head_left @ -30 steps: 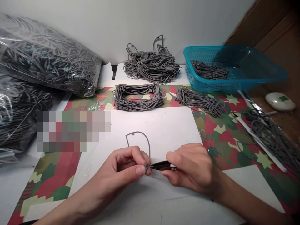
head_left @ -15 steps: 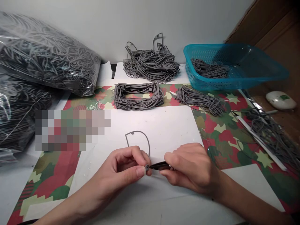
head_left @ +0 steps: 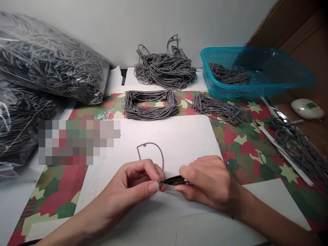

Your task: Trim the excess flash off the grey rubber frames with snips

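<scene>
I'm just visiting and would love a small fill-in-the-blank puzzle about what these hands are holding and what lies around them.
1. The left hand pinches a small piece coloured ____.
2. The right hand grips a dark tool whose tip points toward the ____ hand.
3. The plastic basket at the back is coloured ____.
4. Between the tangled heap and the white sheet, a bundle is arranged in the outline of a ____.

Missing words: grey; left; blue; rectangle.

left hand (head_left: 140,179): pinching | right hand (head_left: 207,179): curled | forearms (head_left: 84,217): angled inward
</scene>
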### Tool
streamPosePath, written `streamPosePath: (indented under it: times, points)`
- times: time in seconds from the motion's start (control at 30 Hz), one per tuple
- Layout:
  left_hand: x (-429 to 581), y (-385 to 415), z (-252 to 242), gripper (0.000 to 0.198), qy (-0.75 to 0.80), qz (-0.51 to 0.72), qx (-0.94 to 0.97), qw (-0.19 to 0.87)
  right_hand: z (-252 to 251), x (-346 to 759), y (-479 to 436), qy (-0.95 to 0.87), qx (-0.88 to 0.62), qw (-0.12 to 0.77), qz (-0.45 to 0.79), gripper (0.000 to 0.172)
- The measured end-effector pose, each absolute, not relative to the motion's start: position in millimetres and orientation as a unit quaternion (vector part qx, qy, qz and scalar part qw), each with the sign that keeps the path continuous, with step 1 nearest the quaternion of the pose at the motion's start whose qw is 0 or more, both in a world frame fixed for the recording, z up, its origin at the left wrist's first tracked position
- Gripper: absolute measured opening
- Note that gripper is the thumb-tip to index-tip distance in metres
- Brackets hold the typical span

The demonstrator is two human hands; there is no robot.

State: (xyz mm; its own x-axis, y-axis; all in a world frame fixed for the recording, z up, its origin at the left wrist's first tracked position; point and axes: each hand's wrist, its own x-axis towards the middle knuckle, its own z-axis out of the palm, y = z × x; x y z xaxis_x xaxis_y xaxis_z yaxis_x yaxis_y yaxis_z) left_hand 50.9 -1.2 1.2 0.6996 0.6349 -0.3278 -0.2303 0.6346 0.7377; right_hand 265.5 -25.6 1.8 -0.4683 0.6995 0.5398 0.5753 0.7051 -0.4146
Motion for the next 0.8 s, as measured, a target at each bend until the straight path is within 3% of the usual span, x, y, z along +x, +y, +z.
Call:
streamPosePath:
  times: [0.8]
  points:
    - [49.0, -0.6, -0.4, 0.01, 0.288, 0.249, 0.358, 0.852, 0.5, 268.2, -26.1, -0.854, -0.374, 0.351, 0.084, 0.033]
